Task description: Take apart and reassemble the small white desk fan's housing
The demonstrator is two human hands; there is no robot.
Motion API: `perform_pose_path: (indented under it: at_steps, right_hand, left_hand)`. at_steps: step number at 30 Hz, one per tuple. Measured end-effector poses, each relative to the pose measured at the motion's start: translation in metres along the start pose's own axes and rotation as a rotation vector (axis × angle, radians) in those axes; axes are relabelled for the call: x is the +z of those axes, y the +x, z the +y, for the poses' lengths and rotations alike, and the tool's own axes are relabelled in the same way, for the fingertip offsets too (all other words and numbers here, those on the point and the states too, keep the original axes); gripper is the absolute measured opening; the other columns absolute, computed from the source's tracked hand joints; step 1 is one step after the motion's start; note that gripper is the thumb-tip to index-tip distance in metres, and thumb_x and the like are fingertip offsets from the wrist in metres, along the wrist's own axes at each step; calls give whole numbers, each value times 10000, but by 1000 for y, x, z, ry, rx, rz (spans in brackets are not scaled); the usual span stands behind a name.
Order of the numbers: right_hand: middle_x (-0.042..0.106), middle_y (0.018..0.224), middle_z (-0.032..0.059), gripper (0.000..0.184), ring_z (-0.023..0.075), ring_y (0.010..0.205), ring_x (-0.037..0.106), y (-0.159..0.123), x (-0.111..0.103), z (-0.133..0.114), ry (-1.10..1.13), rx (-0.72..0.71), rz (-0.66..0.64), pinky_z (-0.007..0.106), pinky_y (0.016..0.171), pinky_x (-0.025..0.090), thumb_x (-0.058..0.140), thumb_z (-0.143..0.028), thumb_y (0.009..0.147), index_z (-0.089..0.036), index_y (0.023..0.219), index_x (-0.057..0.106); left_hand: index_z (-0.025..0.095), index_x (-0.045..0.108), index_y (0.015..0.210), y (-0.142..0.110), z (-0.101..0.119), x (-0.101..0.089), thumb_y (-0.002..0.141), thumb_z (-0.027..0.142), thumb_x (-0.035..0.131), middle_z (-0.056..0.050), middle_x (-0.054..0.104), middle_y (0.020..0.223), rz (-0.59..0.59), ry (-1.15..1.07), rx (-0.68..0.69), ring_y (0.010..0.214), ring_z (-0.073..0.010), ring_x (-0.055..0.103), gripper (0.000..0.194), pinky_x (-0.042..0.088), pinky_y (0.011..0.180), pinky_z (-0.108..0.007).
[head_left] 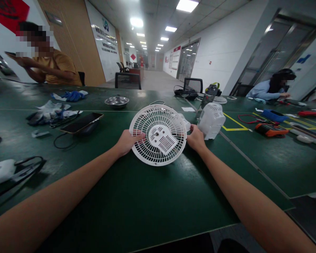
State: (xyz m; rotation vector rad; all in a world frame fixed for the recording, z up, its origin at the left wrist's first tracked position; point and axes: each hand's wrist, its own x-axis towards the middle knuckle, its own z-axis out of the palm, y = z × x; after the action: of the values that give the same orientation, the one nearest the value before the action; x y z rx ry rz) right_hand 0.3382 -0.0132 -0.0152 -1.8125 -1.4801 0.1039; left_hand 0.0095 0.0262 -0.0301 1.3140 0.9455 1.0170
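Note:
A round white fan grille point(158, 138) with a barcode label at its hub is held tilted up over the green table point(137, 203). My left hand point(127, 141) grips its left rim, thumb laid across the ribs. My right hand point(196, 138) is closed on its right rim. A white fan body point(211, 120) stands just behind my right hand, apart from it.
A steel bowl point(116, 101), a tablet on a stand point(81, 123), gloves and rags point(51, 111) and cables lie to the left. Tools and yellow tape marks point(235, 124) are at the right. Seated people work at the far left and far right.

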Motion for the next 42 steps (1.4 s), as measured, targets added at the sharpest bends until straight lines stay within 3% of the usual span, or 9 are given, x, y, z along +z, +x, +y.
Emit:
perform_pose_path:
  at_steps: [11, 15, 17, 19, 21, 25, 30, 37, 42]
  right_hand:
    - [649, 1254, 227, 693, 420, 1212, 562, 0, 4, 0, -289, 85, -160, 557, 992, 420, 710, -569, 779, -123, 1283, 543]
    - [664, 1169, 179, 607, 340, 1107, 594, 5, 0, 5, -116, 1, -11, 491, 961, 440, 694, -536, 782, -143, 1232, 588]
    - [679, 993, 106, 445, 265, 940, 611, 8, -6, 4, 55, -83, 75, 419, 885, 463, 692, -513, 778, -171, 1057, 642]
    - [612, 770, 25, 289, 194, 742, 558, 10, -15, 0, 304, -113, 36, 348, 750, 459, 694, -474, 773, -201, 835, 622]
    - [467, 624, -33, 280, 142, 604, 450, 9, -26, -5, 644, -66, -159, 286, 613, 404, 691, -434, 771, -219, 699, 528]
    - [277, 621, -68, 364, 103, 530, 284, 6, -48, -5, 1251, 105, -809, 200, 458, 272, 687, -427, 768, -231, 704, 386]
    - [306, 695, -68, 379, 77, 544, 254, 6, -58, 13, 1414, 82, -1330, 140, 426, 230, 723, -378, 786, -230, 807, 375]
    - [355, 656, -84, 243, 29, 466, 227, 9, -46, 29, 1116, 77, -1679, 102, 381, 173, 628, -136, 887, -199, 810, 407]
    - [358, 602, -104, 318, 7, 419, 194, 10, -48, 26, 1009, 209, -1616, 84, 347, 143, 720, -181, 840, -200, 761, 412]
  left_hand:
    - [162, 732, 982, -4, 4, 2, 795, 210, 783, -96, 768, 953, -11, -6, 11, 856, -253, 744, 200, 605, 821, -458]
    - [164, 731, 999, -3, 3, 1, 799, 234, 787, -101, 765, 974, -17, 4, 15, 872, -261, 743, 219, 608, 822, -469]
    - [164, 730, 998, -3, 3, 0, 791, 231, 794, -97, 765, 968, -17, 6, 20, 871, -260, 743, 226, 606, 828, -470]
    - [161, 730, 994, -3, 3, 0, 788, 222, 793, -96, 765, 958, -17, 0, 20, 865, -259, 744, 224, 605, 830, -470]
    - [156, 731, 986, -3, 3, 1, 790, 216, 789, -97, 766, 939, -9, -4, 19, 845, -254, 745, 213, 604, 824, -469]
    - [141, 733, 951, -5, 5, 4, 792, 214, 783, -87, 763, 884, 12, 10, 27, 789, -229, 737, 182, 601, 811, -453]
    - [135, 729, 958, -7, 9, 7, 786, 217, 786, -83, 765, 888, 21, 7, 16, 780, -228, 735, 199, 601, 800, -450]
    - [141, 724, 1009, -9, 11, 6, 787, 226, 786, -88, 770, 929, -2, 2, 1, 834, -244, 743, 246, 600, 809, -446]
    - [139, 728, 991, -8, 11, 6, 785, 216, 785, -89, 770, 915, 9, 5, -8, 818, -238, 740, 228, 597, 820, -447]
